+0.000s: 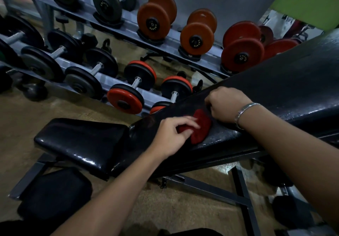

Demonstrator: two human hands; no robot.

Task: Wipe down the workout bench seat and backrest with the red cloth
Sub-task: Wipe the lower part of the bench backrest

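dumbbell rack (128,32) just behind bench, nothing blocking hands. red cloth (200,127) on lower backrest (275,96), seat (80,142) beside it. left hand (172,136) pinches cloth edge, fingers curled; right hand (227,104) fisted on cloth's far edge, bracelet (244,112) on wrist.
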